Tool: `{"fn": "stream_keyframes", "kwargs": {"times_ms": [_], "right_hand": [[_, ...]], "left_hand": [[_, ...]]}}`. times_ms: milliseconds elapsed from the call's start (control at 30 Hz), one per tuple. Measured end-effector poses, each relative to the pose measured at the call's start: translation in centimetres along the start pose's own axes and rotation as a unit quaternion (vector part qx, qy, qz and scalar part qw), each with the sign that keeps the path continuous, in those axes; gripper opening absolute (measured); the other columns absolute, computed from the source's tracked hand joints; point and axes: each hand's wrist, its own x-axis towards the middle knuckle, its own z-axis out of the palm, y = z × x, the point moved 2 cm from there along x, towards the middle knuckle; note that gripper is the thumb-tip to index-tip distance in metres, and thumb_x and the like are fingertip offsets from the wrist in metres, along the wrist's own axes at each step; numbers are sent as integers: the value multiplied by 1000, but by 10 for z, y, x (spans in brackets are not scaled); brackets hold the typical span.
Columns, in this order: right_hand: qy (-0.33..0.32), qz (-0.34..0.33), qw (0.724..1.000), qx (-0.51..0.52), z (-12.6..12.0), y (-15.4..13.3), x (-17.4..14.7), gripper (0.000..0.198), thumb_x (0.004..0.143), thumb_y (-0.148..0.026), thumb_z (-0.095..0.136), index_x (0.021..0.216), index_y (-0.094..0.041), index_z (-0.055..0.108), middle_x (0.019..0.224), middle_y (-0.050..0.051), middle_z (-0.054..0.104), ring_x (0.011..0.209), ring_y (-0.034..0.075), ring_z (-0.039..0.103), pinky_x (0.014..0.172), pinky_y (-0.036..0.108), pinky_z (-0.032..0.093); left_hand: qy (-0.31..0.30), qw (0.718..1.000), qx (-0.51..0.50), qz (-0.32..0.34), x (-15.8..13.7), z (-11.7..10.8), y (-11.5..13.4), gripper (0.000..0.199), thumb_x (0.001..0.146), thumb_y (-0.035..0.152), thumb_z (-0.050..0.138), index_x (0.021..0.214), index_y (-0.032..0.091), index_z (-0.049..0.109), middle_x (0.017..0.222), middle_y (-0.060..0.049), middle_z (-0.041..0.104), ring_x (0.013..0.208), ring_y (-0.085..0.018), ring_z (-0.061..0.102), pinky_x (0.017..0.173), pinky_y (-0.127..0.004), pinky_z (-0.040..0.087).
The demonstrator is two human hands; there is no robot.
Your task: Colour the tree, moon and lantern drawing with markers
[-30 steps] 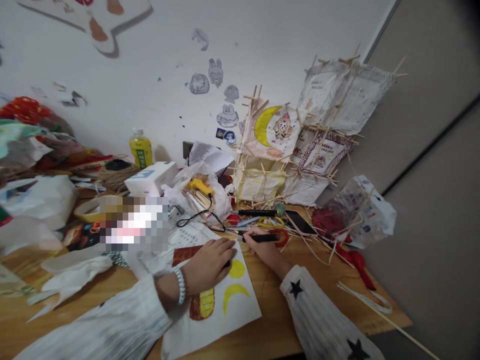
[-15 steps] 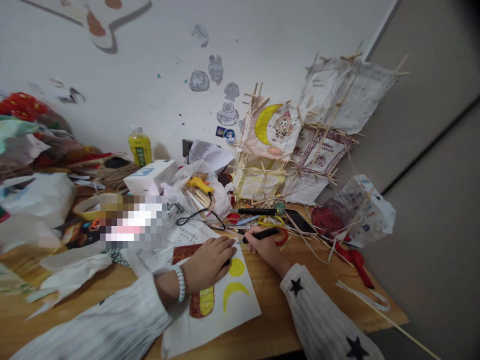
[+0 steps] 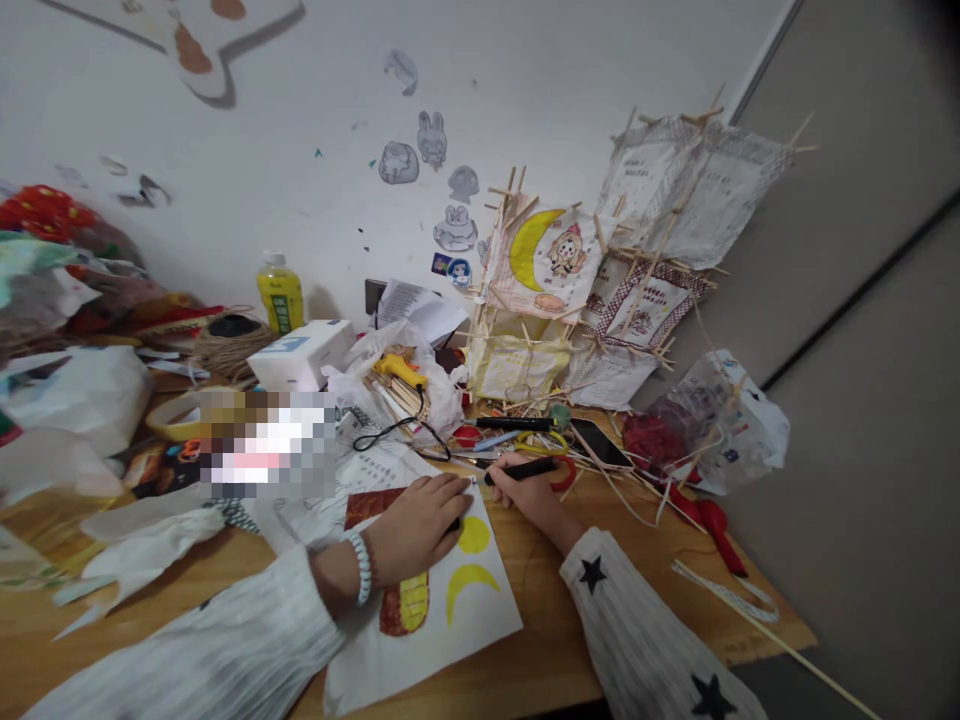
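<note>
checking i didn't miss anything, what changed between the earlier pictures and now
Slight change: the black marker in the right hand has tilted, its back end a little higher in view. Nothing was visibly picked up or released. The left hand stays on the paper.

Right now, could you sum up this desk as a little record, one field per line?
Left hand: resting on the white paper; a dark thing shows beneath it, too hidden to name
Right hand: gripping a black pen, beside the paper
White paper: yellow circle and crescent
Behind: stick-framed paper panels
Further left: yellow bottle, white box
Unclear: pixelated patch
</note>
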Motion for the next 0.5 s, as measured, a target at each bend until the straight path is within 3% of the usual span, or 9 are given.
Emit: {"fn": "stream_keyframes", "kwargs": {"times_ms": [367,500], "right_hand": [[0,13,999,29,-1,9,2,18,77,-24,47,60,-20,48,42,-7,49,34,7,42,35,18,30],[2,9,999,39,-2,8,1,17,77,-25,45,62,-19,48,43,-6,51,33,7,42,34,18,29]], "left_hand": [[2,1000,5,3,-1,2,0,31,82,20,47,113,16,52,127,-12,51,114,-27,45,92,-43,39],[1,999,26,-25,0,1,-2,30,82,20,48,111,15,53,125,-13,52,115,-29,44,91,-44,40]]}}
